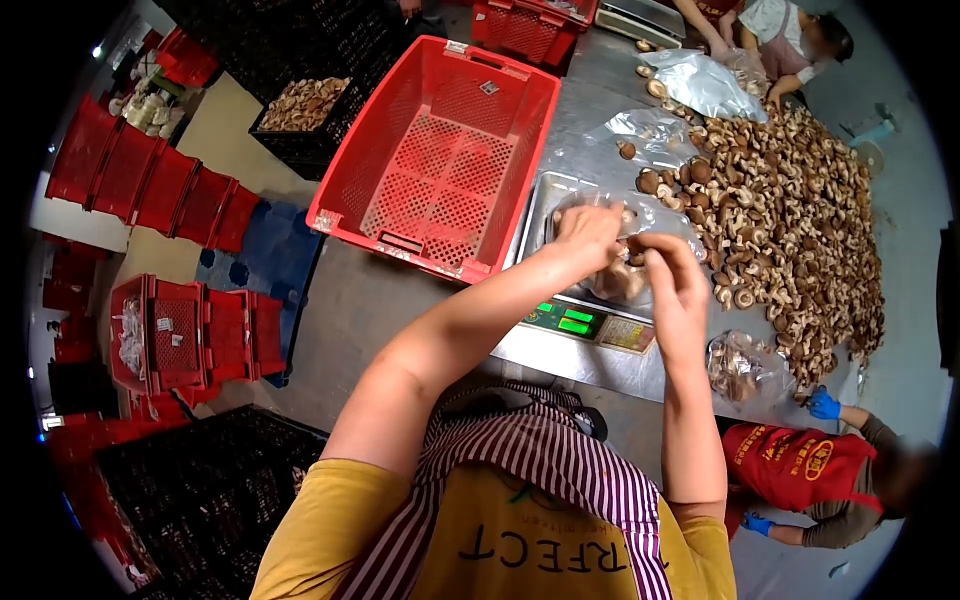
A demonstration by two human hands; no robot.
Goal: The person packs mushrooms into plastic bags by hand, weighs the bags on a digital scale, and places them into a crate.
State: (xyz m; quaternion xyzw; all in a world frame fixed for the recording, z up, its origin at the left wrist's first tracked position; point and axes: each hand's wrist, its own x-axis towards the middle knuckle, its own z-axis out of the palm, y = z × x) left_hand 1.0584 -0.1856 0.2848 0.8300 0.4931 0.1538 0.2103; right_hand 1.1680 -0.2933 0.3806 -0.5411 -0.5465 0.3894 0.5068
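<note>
A clear plastic bag with several brown mushrooms in it lies on the steel pan of a weighing scale. My left hand is over the bag, fingers bent and close together. What they grip is hidden, though a mushroom shows beside the fingertips. On the bag's right side is my right hand, with its fingers curled towards the thumb at the plastic. Green lit digits show on the scale's display, just below the bag.
A red crate stands left of the scale. A large mushroom pile covers the table's right side, with another filled bag nearby. Co-workers stand at the far end and lower right, one wearing blue gloves. Stacked red crates are at left.
</note>
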